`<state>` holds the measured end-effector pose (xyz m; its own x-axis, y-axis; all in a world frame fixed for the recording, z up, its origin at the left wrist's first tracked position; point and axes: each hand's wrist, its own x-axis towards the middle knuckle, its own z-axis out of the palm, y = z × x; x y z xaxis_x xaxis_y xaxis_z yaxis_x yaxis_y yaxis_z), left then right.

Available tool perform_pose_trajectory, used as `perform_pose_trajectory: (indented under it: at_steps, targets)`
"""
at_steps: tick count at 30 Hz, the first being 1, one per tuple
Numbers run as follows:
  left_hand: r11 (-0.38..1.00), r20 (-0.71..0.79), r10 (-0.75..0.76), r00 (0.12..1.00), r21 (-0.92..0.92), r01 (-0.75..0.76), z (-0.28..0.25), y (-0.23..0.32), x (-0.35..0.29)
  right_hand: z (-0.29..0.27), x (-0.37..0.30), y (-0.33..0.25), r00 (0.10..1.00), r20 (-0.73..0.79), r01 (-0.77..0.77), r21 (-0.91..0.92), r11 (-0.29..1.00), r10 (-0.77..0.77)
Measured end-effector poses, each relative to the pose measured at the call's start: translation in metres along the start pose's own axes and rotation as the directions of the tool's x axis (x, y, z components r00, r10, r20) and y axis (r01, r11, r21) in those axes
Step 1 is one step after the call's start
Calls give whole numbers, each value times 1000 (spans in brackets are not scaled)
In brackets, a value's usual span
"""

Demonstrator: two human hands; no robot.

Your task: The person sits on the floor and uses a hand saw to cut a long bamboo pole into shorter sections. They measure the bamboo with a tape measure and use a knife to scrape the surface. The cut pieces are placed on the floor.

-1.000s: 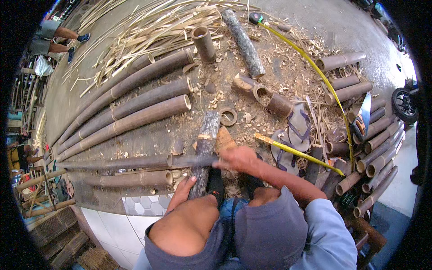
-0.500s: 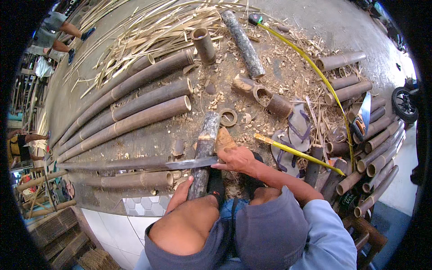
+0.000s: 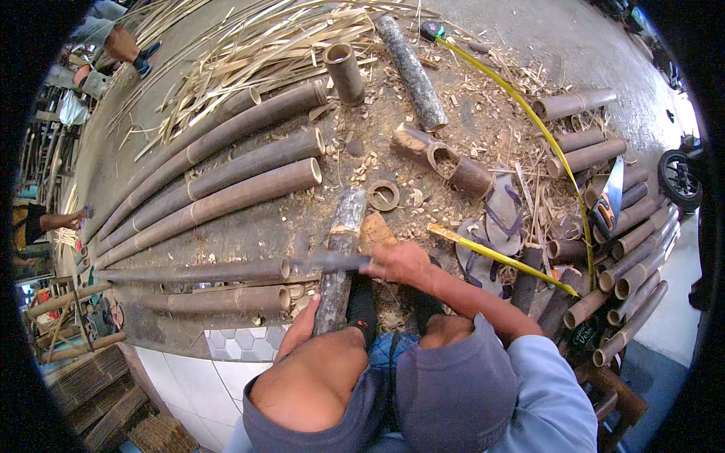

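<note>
Well, blade [image 3: 336, 261] in right hand [image 3: 402, 266]

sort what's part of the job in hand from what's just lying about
In use:
long-bladed knife, blurred, in the right hand
mottled pole, touched by the left hand

Apparently just lying about:
handsaw, at the right
tape measure, extended
flip-flops
split strips
upright bamboo tube

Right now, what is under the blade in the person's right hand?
The mottled pole passes under the blurred blade, showing on both sides; the left hand touches the pole's lower part. The stretch beneath the blade is covered, so contact cannot be told.
</note>
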<state>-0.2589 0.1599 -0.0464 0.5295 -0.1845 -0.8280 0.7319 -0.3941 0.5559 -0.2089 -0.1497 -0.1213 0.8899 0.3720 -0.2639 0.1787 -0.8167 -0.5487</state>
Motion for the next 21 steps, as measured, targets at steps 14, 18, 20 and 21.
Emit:
perform_pose_trajectory:
  at_steps: [14,18,20,21]
  targets:
    - [1000,14,-21,1000,13,21,4,1,14,-15,-3,-5,999,-27,-21,-1,1000,21]
    - [1000,10,-15,1000,0,15,3,-8,20,-15,-4,-6,985,-54,-158,89,983,163]
    - [1000,15,-6,1000,-20,6,1,-19,27,-18,-1,-5,996,88,-8,-13,1000,10]
    - [999,19,-5,1000,-32,5,2,-27,30,-19,-1,-4,974,-17,-224,27,974,225]
